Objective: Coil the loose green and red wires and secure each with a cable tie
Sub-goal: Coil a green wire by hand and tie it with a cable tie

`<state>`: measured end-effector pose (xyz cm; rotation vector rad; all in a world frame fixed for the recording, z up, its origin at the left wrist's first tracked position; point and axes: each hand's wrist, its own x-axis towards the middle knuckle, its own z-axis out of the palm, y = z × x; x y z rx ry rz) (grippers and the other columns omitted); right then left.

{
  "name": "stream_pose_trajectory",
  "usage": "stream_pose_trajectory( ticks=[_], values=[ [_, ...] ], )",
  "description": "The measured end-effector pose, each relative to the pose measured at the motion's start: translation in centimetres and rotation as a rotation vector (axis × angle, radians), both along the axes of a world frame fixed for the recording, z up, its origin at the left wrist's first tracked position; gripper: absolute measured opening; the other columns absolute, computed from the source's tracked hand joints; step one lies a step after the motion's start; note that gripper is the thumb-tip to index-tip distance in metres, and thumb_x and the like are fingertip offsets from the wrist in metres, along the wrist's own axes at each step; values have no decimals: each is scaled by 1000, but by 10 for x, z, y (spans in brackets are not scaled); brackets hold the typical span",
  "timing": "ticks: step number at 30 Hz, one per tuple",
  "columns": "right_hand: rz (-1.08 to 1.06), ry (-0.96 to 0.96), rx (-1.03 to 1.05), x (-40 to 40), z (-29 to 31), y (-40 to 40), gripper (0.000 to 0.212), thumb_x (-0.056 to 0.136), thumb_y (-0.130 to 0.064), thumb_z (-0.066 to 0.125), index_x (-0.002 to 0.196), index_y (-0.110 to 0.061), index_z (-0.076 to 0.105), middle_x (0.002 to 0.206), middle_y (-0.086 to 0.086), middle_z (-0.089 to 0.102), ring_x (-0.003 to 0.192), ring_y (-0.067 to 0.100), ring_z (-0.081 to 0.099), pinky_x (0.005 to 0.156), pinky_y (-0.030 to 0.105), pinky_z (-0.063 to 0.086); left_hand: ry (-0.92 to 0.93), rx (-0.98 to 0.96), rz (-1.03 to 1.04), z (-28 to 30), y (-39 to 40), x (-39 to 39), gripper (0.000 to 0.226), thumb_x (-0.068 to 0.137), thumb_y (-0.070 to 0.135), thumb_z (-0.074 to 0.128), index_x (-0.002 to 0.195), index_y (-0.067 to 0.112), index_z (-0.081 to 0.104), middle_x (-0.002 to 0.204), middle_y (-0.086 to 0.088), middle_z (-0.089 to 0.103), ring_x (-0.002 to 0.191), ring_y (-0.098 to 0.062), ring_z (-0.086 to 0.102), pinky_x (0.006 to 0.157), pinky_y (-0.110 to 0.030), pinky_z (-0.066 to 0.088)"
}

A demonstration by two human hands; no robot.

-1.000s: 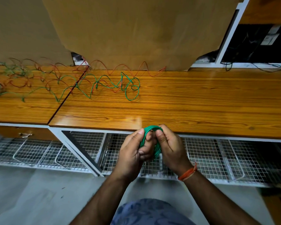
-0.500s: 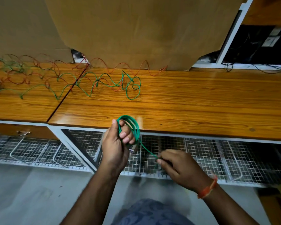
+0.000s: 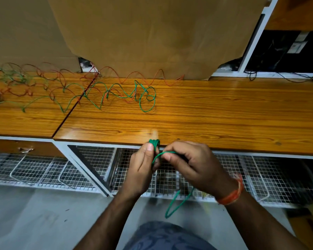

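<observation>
The left hand (image 3: 143,170) hangs just in front of the near edge of the wooden table (image 3: 215,116), its fingers and thumb curled round a small green coil (image 3: 154,142) whose top shows above the thumb. The right hand (image 3: 190,163), just beside it and also in front of that edge, pinches a green strand (image 3: 163,153) between thumb and fingers and arches it toward the coil. The free green tail (image 3: 175,202) dangles below the right hand, well under the table edge, bent into a loose loop.

As a judgement, the task is at an early stage: 1 green coil is nearly wound, with only that short tail left to lay in. No cable tie is visible anywhere, so the coil is not yet secured. Much remains: at the far side of the table, toward its left end, loose green wires (image 3: 145,101) and red wires (image 3: 152,78) sprawl in tangled waves, uncoiled.

Below the table run wire-mesh racks (image 3: 43,168). Their contents are too dim and blurred to tell; none of the wires appears to lie in them.
</observation>
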<state>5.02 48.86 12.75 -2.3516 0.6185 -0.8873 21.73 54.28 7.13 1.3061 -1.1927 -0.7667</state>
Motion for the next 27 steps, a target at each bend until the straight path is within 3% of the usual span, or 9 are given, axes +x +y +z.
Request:
stream_pose_trajectory(
  ticks=[2,5,9,15,20,23,27],
  values=[
    [-50,-23,-15,-1,3,-9,13,100,-22,62,97,-15,73,85,-6,71,79,9,65,70,36,51,15,6,-55,-1,2,2,52,106,52,25,76,18,51,55,8,42,51,-7,34,52,-21,29],
    [-88,-53,-17,-1,0,-17,14,99,-23,64,96,-14,74,87,-6,71,81,10,66,72,36,51,55,17,-137,0,5,4,47,100,56,35,83,18,56,58,11,40,52,-9,32,51,-23,25],
    [-140,-99,49,-2,-13,-24,14,100,-22,63,97,-15,75,88,-7,72,84,11,67,73,38,51,37,20,-165,2,8,6,37,102,51,41,79,27,57,62,9,43,54,-11,35,53,-26,27],
    [-167,-120,83,-1,-31,-27,15,100,-21,63,102,-16,77,93,-8,70,93,10,65,79,29,50,59,13,-157,7,10,3,36,106,32,38,75,29,54,60,10,43,54,-9,36,52,-22,29],
    [-166,-113,76,1,-45,-26,17,101,-17,58,109,-17,74,99,-10,69,99,6,63,84,22,47,417,39,-190,6,8,0,37,104,39,38,75,21,51,56,4,33,49,-12,24,48,-27,20],
    [-181,-54,116,-1,-58,-29,20,100,-20,58,113,-19,73,104,-10,71,102,7,64,86,28,50,658,12,-228,7,5,1,37,104,40,36,76,20,52,53,6,29,43,-9,22,44,-24,23],
    [-145,53,265,-2,-70,-23,19,98,-22,62,114,-28,71,88,-16,68,83,1,62,72,22,47,895,-61,-205,9,2,4,34,108,37,33,83,15,45,51,9,29,40,-4,26,43,-20,29]
  ],
)
